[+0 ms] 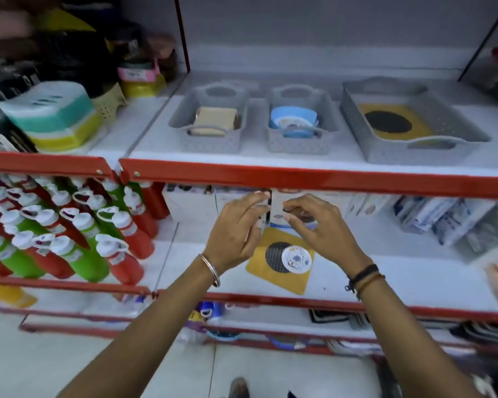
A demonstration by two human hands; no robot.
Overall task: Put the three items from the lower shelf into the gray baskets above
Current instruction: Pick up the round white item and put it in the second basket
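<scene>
Both hands, left hand (236,225) and right hand (314,222), pinch a white box (277,208) on the lower shelf (385,280). The yellow mat (282,261) and white disc (296,258) remain there. All three gray baskets (210,145) already hold similar goods.

Shelf edges (314,179): red, boards white. Three baskets: grey with perforated lattice walls; left basket (210,139) holds a beige item (216,117), middle basket (298,142) a light-blue dish (293,116) with a white printed disc, large right basket (414,150) a yellow card (397,124) with a black dotted circle. Lower shelf: yellow card (282,261) bearing a black mesh-patterned circle and a white disc (296,257) with small multicoloured print; white box (278,208) with blue band. Bottles (78,231): red and green, white caps. Stacked containers (52,116): white, teal, yellow. Left wrist: silver bangle (212,270); right wrist: black and brown bands (364,278).
</scene>
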